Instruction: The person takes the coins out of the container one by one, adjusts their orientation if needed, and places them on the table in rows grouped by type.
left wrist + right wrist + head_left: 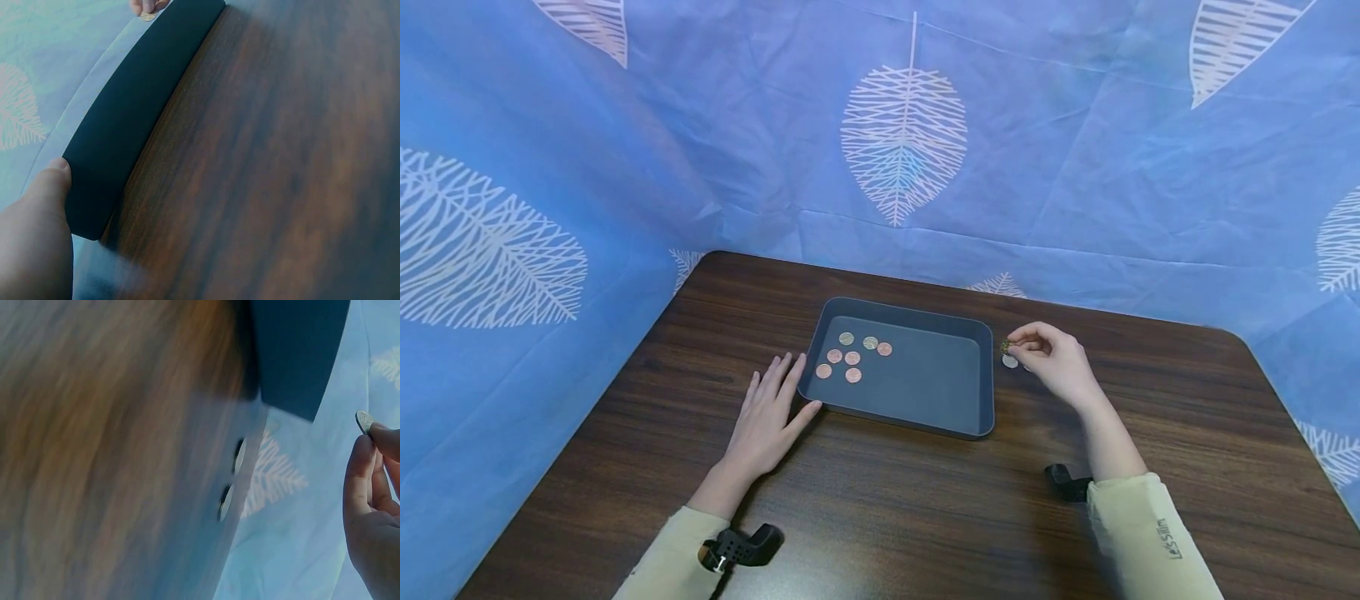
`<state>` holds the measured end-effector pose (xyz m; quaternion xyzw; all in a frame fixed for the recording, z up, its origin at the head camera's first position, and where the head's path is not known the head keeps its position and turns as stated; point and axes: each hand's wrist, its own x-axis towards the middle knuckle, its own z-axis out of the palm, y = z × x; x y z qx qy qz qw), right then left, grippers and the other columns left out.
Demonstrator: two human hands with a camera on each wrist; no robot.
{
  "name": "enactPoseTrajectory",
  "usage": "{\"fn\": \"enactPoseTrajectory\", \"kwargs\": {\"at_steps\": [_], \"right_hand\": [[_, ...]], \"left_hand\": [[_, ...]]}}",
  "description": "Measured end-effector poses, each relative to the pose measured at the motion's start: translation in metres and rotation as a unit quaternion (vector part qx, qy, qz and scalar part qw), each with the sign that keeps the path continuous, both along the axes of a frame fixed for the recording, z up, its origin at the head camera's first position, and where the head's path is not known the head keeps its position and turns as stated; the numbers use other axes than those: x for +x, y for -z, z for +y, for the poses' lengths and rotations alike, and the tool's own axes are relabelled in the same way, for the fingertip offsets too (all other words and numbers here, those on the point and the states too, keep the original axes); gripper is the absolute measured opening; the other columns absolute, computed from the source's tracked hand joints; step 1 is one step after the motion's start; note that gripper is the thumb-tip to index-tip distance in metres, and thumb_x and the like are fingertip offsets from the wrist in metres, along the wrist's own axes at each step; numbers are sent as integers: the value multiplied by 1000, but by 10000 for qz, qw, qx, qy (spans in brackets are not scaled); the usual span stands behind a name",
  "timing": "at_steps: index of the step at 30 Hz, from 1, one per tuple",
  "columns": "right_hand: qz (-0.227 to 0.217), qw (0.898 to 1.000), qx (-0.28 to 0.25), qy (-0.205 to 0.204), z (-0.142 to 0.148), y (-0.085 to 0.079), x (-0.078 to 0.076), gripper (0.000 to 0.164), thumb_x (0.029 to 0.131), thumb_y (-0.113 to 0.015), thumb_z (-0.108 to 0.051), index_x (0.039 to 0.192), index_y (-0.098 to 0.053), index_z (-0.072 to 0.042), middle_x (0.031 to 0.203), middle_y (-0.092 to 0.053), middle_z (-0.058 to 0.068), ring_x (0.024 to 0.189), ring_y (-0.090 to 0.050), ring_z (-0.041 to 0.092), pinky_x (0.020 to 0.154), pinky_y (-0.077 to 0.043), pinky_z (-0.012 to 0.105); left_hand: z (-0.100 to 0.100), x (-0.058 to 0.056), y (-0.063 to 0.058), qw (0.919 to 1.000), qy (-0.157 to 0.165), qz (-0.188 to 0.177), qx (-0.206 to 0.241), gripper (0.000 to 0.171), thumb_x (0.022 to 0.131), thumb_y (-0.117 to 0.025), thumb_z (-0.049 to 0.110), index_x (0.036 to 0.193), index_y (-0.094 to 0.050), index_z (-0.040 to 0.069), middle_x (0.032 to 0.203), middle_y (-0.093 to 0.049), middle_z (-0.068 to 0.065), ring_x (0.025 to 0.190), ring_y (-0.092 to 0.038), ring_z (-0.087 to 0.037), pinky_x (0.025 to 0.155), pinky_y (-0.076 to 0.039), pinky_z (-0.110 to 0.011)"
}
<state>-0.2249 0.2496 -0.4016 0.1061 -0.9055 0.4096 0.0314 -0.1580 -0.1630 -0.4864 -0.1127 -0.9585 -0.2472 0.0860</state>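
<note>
My right hand (1054,360) pinches a coin (364,422) between thumb and fingertips, just off the right side of a dark grey tray (925,408). Below that hand a silver coin (1010,361) lies on the table; the right wrist view shows two coins there, one of them a coin (225,503) nearer the camera. Inside the tray, toward its left, lie several coins, mostly copper like the coin (853,375), with two yellowish ones such as the coin (846,338). My left hand (767,417) has its fingers spread and touches the tray's left front corner, thumb at the rim.
The dark wood table (880,500) reaches back to a blue cloth (760,125) printed with white leaves, which hangs behind and at the sides. A black wrist camera (745,546) sits on the left sleeve, another black camera (1066,483) on the right.
</note>
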Motion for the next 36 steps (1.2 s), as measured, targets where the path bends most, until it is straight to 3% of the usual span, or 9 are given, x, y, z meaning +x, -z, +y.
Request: {"fn": "enactPoseTrajectory", "kwargs": {"at_steps": [9,17,23,30,36], "right_hand": [[60,9984,430,373,27,7,1,23,94,-63,-22,108,-65,-4,99,-65,13,82,-59,5,70,-49,23],[-129,9974,420,565,41,15,2,28,95,-61,-26,111,-64,-2,104,-64,15,82,-56,-2,72,-49,28],[-34,9955,707,627,48,20,0,24,95,-62,-18,109,-63,1,99,-66,17,82,-61,11,72,-49,41],[-130,9930,889,767,56,28,-1,21,94,-61,-13,108,-63,2,97,-65,17,81,-61,19,68,-49,37],[-293,9921,965,740,59,30,-3,20,94,-60,-12,109,-62,3,98,-65,18,87,-62,29,72,-49,44]], "left_hand": [[0,0,0,10000,-2,-1,4,73,96,-40,59,155,-16,23,157,-20,-11,144,-13,-28,114,-5,-51],[0,0,1,10000,8,29,3,73,96,-40,59,155,-16,22,157,-20,-11,144,-13,-28,114,-5,-51],[1,0,1,10000,-9,-7,20,74,96,-39,60,155,-16,22,157,-19,-11,144,-12,-28,114,-5,-51],[1,1,0,10000,-12,-22,39,74,96,-40,59,155,-16,22,157,-20,-11,144,-12,-28,114,-5,-51],[1,1,-1,10000,-2,-7,44,74,96,-40,59,155,-17,22,157,-20,-12,144,-12,-29,114,-5,-52]]}}
